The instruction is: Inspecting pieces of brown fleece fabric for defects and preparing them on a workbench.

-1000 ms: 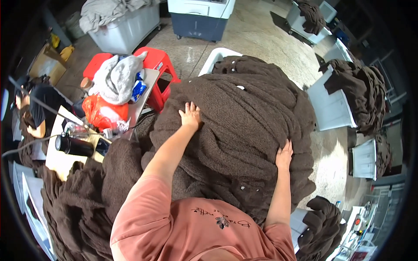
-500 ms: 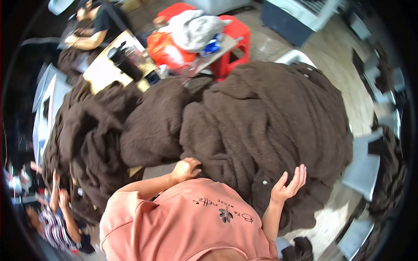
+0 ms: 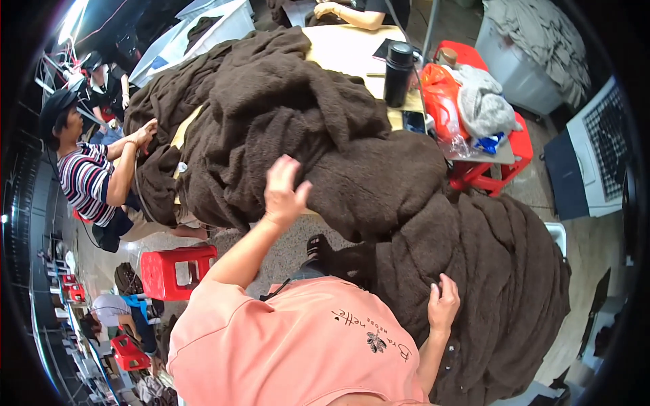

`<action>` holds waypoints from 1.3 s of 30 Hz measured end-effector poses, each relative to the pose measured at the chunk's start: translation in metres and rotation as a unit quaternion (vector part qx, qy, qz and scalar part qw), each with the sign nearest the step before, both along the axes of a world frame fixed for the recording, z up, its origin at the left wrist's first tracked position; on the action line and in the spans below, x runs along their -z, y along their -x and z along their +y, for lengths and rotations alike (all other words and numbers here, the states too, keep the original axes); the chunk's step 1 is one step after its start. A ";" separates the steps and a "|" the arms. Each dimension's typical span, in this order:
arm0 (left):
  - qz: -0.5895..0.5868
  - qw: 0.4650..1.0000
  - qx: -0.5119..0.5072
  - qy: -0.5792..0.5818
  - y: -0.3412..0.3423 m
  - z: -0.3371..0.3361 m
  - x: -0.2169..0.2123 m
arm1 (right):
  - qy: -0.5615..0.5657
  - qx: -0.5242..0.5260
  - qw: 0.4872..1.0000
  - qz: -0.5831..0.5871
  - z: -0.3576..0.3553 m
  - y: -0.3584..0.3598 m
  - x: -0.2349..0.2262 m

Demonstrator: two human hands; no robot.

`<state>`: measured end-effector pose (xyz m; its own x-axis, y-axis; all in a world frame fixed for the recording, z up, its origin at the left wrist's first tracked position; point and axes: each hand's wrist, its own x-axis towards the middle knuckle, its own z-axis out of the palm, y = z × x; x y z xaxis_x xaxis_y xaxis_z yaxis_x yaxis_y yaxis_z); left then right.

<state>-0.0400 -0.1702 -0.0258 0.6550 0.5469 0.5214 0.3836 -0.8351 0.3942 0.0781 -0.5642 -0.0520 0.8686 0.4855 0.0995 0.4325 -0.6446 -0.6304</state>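
A long mound of dark brown fleecy cloth (image 3: 271,115) covers much of the light wooden table (image 3: 332,44). My left hand (image 3: 284,193) is stretched out over its near edge, fingers and thumb apart, with nothing held; whether it touches the cloth I cannot tell. To the right, a big heap of the same brown cloth (image 3: 501,271) bulges in deep folds and joins the mound. At this heap's near left side is my right hand (image 3: 443,304), open, its fingers loosely extended and nothing in it. Small pale round buttons show near my right wrist.
A black bottle (image 3: 399,74) and a phone (image 3: 414,122) sit at the table's right end. Beyond them, an orange bag (image 3: 440,101) and grey cloth lie by red stools. Another red stool (image 3: 176,272) stands at left. A person in stripes (image 3: 91,176) handles brown cloth there.
The view has swung left, showing more of the table and floor. My left hand has gone from curled near my waist to outstretched and open. My right hand stays open beside the heap.
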 end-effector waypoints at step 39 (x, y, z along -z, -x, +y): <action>-0.218 0.894 -0.129 0.369 0.084 0.171 -0.036 | -0.445 -0.727 0.438 0.286 0.394 -0.086 -0.102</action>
